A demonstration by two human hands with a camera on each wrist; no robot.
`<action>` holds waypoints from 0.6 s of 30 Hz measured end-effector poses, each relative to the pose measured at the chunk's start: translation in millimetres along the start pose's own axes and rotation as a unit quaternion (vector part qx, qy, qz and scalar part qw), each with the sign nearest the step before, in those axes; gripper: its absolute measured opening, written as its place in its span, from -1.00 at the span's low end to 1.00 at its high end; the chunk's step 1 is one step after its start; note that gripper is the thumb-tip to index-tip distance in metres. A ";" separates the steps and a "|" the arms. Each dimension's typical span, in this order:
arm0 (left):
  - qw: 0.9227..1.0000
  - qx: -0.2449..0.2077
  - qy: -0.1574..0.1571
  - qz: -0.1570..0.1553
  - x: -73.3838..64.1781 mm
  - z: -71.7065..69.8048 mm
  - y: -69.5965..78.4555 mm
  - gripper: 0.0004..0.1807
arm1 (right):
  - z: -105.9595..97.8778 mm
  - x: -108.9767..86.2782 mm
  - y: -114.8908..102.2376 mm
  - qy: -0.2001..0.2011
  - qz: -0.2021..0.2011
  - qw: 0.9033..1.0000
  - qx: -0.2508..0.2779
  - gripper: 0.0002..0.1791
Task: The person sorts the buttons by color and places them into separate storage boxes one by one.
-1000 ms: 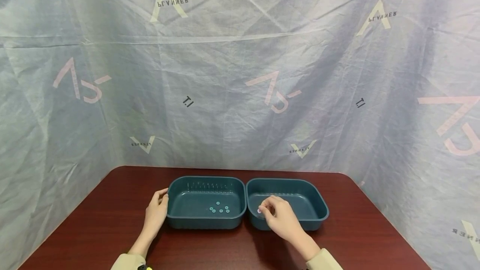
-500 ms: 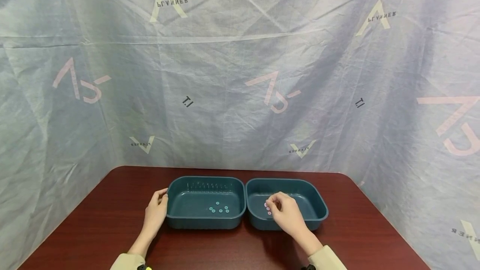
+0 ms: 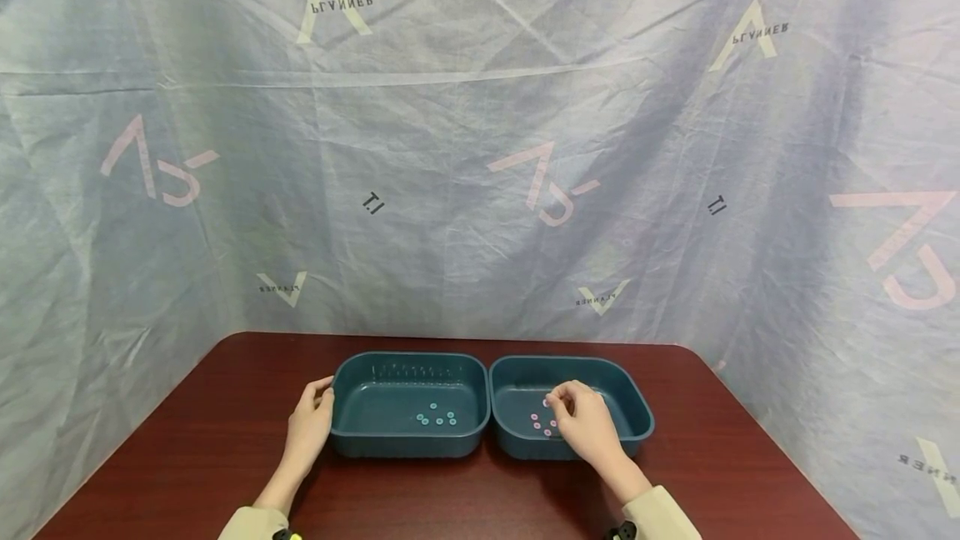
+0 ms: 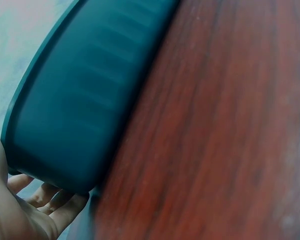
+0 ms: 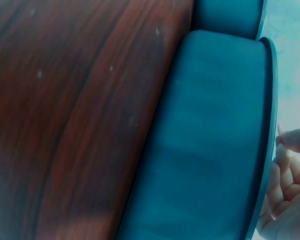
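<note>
In the head view my right hand (image 3: pixel 591 425) is over the right blue-green basin (image 3: pixel 637 432), pinching a small pink button-like disc (image 3: pixel 546 402) between thumb and forefinger. A pink edge of that disc (image 5: pixel 280 129) shows at the fingertips in the right wrist view. Several more pink discs (image 3: pixel 535 417) lie on the basin's floor, left of and below the hand. My left hand (image 3: pixel 309 422) rests against the outer left end of the left basin (image 3: pixel 408 445). In the left wrist view its fingers (image 4: pixel 67 212) touch the basin's end wall. Several pale blue-green discs (image 3: pixel 439 421) lie inside.
Both basins stand side by side, nearly touching, on a dark red wooden table (image 3: pixel 420 498). A grey printed cloth (image 3: pixel 450 273) hangs behind the table and along both sides.
My right hand has moved to the right and slightly up within the right basin. More pink discs now show on its floor. The left hand stays against the left basin.
</note>
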State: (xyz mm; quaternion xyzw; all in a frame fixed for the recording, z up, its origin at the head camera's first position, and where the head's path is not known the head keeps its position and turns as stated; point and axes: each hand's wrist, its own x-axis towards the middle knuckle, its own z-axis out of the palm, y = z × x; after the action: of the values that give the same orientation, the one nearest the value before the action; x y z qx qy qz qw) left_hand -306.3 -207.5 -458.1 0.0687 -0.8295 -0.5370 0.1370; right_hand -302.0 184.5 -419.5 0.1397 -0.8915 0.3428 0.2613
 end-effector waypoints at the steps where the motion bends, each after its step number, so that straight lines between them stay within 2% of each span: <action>1: 1.000 0.000 0.000 0.001 0.0 -0.1 -0.3 -0.50 | -0.6 0.2 0.8 0.002 0.002 1.000 -0.003 -0.85; 10: 1.000 0.001 0.018 0.005 0.8 1.9 -2.9 -0.52 | -3.7 -1.9 6.5 -0.019 0.040 0.999 -0.028 -0.88; 18: 1.000 -0.003 -0.003 -0.002 0.5 -0.1 -0.5 -0.48 | -9.6 -1.0 16.6 -0.018 0.057 0.997 -0.054 -0.90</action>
State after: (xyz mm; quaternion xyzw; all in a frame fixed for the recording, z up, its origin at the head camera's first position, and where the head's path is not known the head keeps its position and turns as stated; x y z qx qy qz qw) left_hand -306.8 -207.9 -458.5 0.0685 -0.8285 -0.5397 0.1330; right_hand -304.7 203.2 -423.0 0.0802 -0.9196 0.3062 0.2327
